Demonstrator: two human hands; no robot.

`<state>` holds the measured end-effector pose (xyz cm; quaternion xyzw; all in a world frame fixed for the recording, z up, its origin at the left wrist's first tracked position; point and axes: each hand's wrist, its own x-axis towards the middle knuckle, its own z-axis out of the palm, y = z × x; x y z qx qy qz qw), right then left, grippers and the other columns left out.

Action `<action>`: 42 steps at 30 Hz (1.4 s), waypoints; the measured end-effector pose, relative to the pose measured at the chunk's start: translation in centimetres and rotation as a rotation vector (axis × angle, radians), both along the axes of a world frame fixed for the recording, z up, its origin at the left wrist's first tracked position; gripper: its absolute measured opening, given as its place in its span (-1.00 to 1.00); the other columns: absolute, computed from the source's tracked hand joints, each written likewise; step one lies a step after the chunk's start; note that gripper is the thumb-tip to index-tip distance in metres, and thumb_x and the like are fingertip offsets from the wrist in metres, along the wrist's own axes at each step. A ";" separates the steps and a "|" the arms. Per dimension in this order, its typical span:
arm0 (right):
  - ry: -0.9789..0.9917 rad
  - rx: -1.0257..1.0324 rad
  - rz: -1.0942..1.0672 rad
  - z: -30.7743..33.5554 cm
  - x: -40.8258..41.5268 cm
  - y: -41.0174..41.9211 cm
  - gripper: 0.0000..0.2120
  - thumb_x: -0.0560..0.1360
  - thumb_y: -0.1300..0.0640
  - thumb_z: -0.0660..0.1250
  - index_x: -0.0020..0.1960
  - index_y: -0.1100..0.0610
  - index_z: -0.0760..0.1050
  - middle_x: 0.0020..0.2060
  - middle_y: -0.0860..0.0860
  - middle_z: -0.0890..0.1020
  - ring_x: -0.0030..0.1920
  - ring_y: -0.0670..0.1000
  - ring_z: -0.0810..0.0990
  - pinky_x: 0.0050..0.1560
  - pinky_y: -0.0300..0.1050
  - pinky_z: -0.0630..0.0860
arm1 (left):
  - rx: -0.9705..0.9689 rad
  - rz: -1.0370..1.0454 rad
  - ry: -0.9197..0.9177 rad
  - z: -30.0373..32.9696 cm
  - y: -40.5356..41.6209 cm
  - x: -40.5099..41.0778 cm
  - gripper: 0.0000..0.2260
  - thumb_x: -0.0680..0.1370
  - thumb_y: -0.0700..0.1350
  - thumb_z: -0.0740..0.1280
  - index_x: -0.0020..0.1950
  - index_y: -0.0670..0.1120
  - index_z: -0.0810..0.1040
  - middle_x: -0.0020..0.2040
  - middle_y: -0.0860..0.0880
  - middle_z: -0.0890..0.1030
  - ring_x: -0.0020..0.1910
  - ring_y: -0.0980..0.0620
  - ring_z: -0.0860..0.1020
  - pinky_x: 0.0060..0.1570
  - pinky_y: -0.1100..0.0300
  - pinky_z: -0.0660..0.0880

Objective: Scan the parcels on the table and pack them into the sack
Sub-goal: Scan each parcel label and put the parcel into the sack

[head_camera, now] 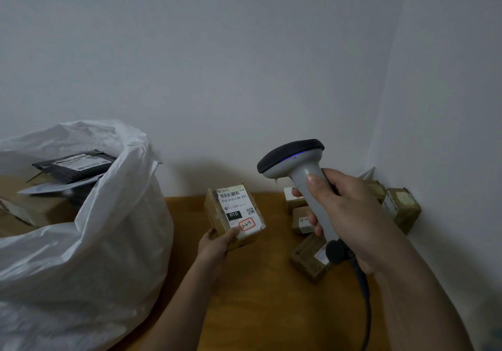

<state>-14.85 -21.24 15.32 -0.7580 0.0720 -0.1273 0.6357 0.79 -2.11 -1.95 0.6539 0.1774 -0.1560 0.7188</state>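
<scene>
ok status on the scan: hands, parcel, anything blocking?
Left hand holds parcel, label up. Right hand grips scanner, light on. Sack open at left; path looks clear.

Small brown parcel (pixel 233 216), white shipping label facing up with barcode, black "010" block and a red-outlined handwritten tag; tilted, lifted off the wooden table, centre of scene. White woven sack (pixel 89 242) at left, mouth open, already holding a black mailer (pixel 74 166) and a cardboard box (pixel 32 209). More small brown parcels (pixel 308 258) lie clustered on the table at right, far corner.
</scene>
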 end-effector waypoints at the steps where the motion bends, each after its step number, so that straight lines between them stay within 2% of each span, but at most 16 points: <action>1: -0.001 -0.007 -0.001 0.0 0.1 0.1 -0.79 0.62 -0.03 0.19 0.02 0.03 0.55 -0.12 0.19 0.66 -0.31 0.02 0.56 -0.23 -0.03 0.55 | 0.006 0.001 -0.009 0.1 0.0 0.0 -0.21 0.35 -0.16 0.55 0.51 -0.14 0.27 0.22 -0.19 0.59 0.02 -0.07 0.61 0.11 0.01 0.54; 4: 0.004 -0.032 0.002 0.1 0.4 0.4 -0.75 0.62 -0.04 0.17 0.03 0.07 0.55 -0.28 0.12 0.62 -0.35 -0.02 0.55 -0.26 -0.09 0.54 | -0.011 -0.007 -0.033 0.4 0.0 -0.1 -0.02 0.17 -0.04 0.59 0.53 -0.10 0.24 0.22 -0.17 0.59 0.13 -0.13 0.60 0.26 -0.10 0.48; 7: -0.012 -0.015 -0.003 0.1 0.9 1.0 -0.74 0.62 -0.06 0.17 0.02 0.07 0.55 -0.38 0.04 0.59 -0.39 -0.06 0.54 -0.32 -0.16 0.52 | 0.030 0.000 -0.093 1.4 -0.2 -0.5 -0.02 0.21 -0.01 0.58 0.55 -0.06 0.20 0.31 -0.16 0.53 0.21 -0.12 0.56 0.30 -0.11 0.45; 11: -0.012 0.085 0.004 -0.1 1.9 2.1 -0.75 0.62 -0.07 0.17 0.02 0.07 0.53 -0.40 0.05 0.59 -0.42 -0.05 0.54 -0.36 -0.16 0.49 | 0.196 0.078 -0.391 4.3 0.0 -0.6 -0.22 0.43 -0.01 0.50 0.55 0.03 0.18 0.42 -0.13 0.41 0.34 -0.13 0.44 0.29 -0.10 0.44; 14: -0.025 0.132 0.005 -0.2 2.6 2.8 -0.75 0.62 -0.06 0.17 0.04 0.06 0.53 -0.39 0.07 0.59 -0.41 -0.01 0.54 -0.37 -0.15 0.45 | 0.102 0.190 -0.659 7.8 1.1 -0.9 -0.29 0.42 0.03 0.48 0.49 0.11 0.23 0.32 -0.07 0.51 0.22 -0.02 0.55 0.16 -0.05 0.56; 17: -0.023 0.128 0.026 -0.3 3.2 3.6 -0.77 0.63 -0.06 0.16 0.06 0.03 0.53 -0.38 0.08 0.58 -0.42 -0.02 0.53 -0.39 -0.17 0.44 | 0.048 0.348 -0.880 11.6 3.2 -0.2 -0.33 0.48 -0.10 0.47 0.51 0.02 0.23 0.24 -0.04 0.56 0.14 0.06 0.60 0.05 0.16 0.59; 19: -0.020 0.127 0.050 -0.3 3.7 4.3 -0.76 0.63 -0.06 0.17 0.07 0.04 0.54 -0.37 0.08 0.58 -0.42 -0.02 0.53 -0.40 -0.18 0.44 | 0.054 0.471 -0.941 13.9 5.0 0.6 -0.34 0.50 -0.13 0.47 0.51 0.01 0.21 0.25 -0.06 0.55 0.14 0.09 0.60 0.07 0.19 0.57; 24: -0.010 0.125 0.109 -0.6 4.8 6.1 -0.75 0.63 -0.05 0.17 0.08 0.06 0.54 -0.39 0.08 0.57 -0.44 -0.03 0.53 -0.42 -0.20 0.44 | 0.087 0.812 -0.888 17.3 10.3 3.3 -0.32 0.45 0.02 0.49 0.49 0.05 0.26 0.31 0.03 0.52 0.23 0.11 0.54 0.16 0.22 0.52; 26: -0.005 0.123 0.126 -0.6 5.3 6.7 -0.76 0.63 -0.05 0.17 0.07 0.06 0.54 -0.40 0.07 0.57 -0.44 -0.03 0.53 -0.42 -0.20 0.45 | 0.093 0.875 -0.834 18.2 12.0 4.3 -0.31 0.46 0.05 0.48 0.50 0.02 0.24 0.33 0.01 0.49 0.25 0.10 0.52 0.16 0.27 0.48; 28: 0.002 0.130 0.140 -0.7 5.7 7.4 -0.76 0.62 -0.05 0.17 0.05 0.05 0.54 -0.40 0.08 0.57 -0.44 -0.03 0.53 -0.42 -0.20 0.44 | 0.142 0.889 -0.744 18.9 13.5 5.5 -0.28 0.48 0.10 0.45 0.53 -0.03 0.18 0.41 -0.06 0.41 0.33 0.01 0.45 0.23 0.23 0.44; 29: 0.005 0.131 0.146 -0.7 5.9 7.6 -0.77 0.62 -0.05 0.17 0.04 0.05 0.53 -0.40 0.08 0.57 -0.44 -0.03 0.53 -0.42 -0.20 0.45 | 0.195 0.868 -0.671 19.0 14.2 6.1 -0.22 0.49 0.16 0.42 0.56 -0.06 0.11 0.47 -0.12 0.32 0.41 -0.07 0.37 0.33 0.14 0.39; 31: 0.011 0.128 0.149 -0.8 6.3 8.1 -0.77 0.62 -0.04 0.17 0.04 0.05 0.53 -0.40 0.09 0.57 -0.45 -0.03 0.52 -0.43 -0.21 0.45 | 0.331 0.782 -0.491 19.1 14.9 6.6 -0.13 0.50 0.26 0.32 0.60 -0.09 -0.07 0.57 -0.21 0.05 0.55 -0.17 0.10 0.49 -0.02 0.15; 33: 0.015 0.129 0.151 -1.0 6.7 8.3 -0.77 0.62 -0.04 0.17 0.05 0.06 0.53 -0.39 0.10 0.57 -0.45 -0.03 0.52 -0.43 -0.21 0.45 | 0.452 0.700 -0.410 18.6 15.2 6.8 -0.16 0.55 0.29 0.21 0.60 -0.09 -0.14 0.59 -0.23 -0.11 0.58 -0.17 -0.10 0.53 -0.08 -0.04; 34: 0.018 0.129 0.148 -1.1 7.0 8.4 -0.76 0.61 -0.04 0.17 0.05 0.07 0.53 -0.39 0.10 0.57 -0.45 -0.03 0.52 -0.43 -0.21 0.45 | 0.503 0.673 -0.427 18.3 15.1 6.9 -0.20 0.58 0.27 0.18 0.61 -0.11 -0.11 0.59 -0.24 -0.10 0.58 -0.17 -0.11 0.53 -0.09 -0.07; 37: 0.044 0.141 0.117 -1.6 7.5 8.2 -0.75 0.62 -0.04 0.18 0.04 0.10 0.53 -0.36 0.14 0.57 -0.44 -0.02 0.52 -0.43 -0.20 0.46 | 0.644 0.638 -0.562 17.3 14.5 7.0 -0.35 0.63 0.14 0.17 0.57 -0.21 0.08 0.54 -0.28 0.13 0.55 -0.24 0.03 0.51 -0.10 0.00; 42: 0.084 0.175 0.046 -2.8 8.0 6.9 -0.76 0.62 -0.02 0.19 0.04 0.11 0.53 -0.34 0.16 0.57 -0.42 0.00 0.53 -0.45 -0.19 0.46 | 0.792 0.598 -0.768 16.0 11.4 6.9 -0.46 0.64 -0.03 0.22 0.54 -0.24 0.17 0.51 -0.29 0.18 0.52 -0.27 0.05 0.49 -0.11 -0.01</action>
